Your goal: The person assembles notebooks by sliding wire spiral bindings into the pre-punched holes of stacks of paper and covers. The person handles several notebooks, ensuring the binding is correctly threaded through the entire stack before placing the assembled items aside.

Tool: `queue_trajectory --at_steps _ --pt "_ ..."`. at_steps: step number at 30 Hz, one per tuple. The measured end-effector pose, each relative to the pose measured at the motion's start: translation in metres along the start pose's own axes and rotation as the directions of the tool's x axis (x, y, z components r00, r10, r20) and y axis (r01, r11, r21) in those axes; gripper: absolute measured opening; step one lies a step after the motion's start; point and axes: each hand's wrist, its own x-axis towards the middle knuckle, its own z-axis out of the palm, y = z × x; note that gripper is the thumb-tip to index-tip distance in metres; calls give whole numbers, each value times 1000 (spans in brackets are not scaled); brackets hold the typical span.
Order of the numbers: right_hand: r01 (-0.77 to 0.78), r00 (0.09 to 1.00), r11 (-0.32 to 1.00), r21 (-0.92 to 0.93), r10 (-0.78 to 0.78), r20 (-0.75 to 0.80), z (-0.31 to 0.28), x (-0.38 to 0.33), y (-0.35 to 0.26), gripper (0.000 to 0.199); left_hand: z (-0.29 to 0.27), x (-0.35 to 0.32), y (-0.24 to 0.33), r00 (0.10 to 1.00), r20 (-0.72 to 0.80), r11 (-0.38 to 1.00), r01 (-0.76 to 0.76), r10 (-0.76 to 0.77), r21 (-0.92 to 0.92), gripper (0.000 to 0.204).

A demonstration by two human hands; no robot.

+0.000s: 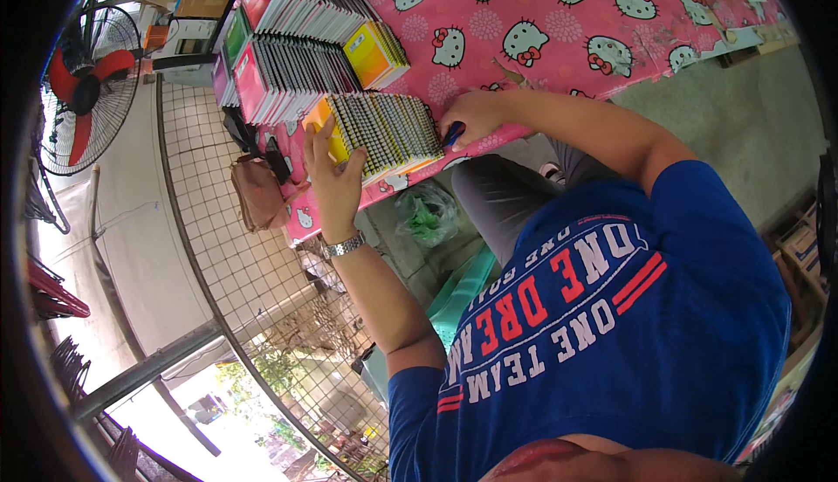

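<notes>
A row of yellow spiral notebooks [380, 137] stands packed together near the front edge of the table, their wire bindings facing up. My left hand [334, 168], with a metal-banded watch on its wrist, rests against the left end of this row, fingers apart. At the row's right end, my right hand [476, 117] is closed on a small dark blue object [453, 135], mostly hidden by the fingers, so its kind is unclear. Behind the row sit more stacked spiral notebooks [284, 76] with pink, green and yellow covers.
A pink patterned cloth [484, 24] covers the table. To the left are a brown pouch [259, 192], a wire mesh [205, 168] and a fan with red blades [85, 93]. Below the table edge hangs a clear plastic bag [426, 213] with green contents.
</notes>
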Motion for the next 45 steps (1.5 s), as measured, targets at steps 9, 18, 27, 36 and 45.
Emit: queue_trajectory --at_steps 9,18,27,36,45 --pt "-23 1000 988 -155 20 -21 5 3 -2 49 0 0 -2 1000 -5 1000 25 -25 -10 62" --pt "-189 975 981 -36 192 112 -1 20 -3 41 0 2 2 1000 2 1000 18 -18 20 61" --pt "-33 997 972 -234 16 -74 12 -1 0 37 0 0 -2 1000 4 1000 23 -23 -14 62" --pt "-287 876 929 -235 353 327 17 45 15 43 2 4 2 1000 8 1000 12 -12 -8 62" --pt "-37 999 934 -356 35 -13 11 3 -6 43 0 0 -1 1000 -11 1000 -8 8 7 61"
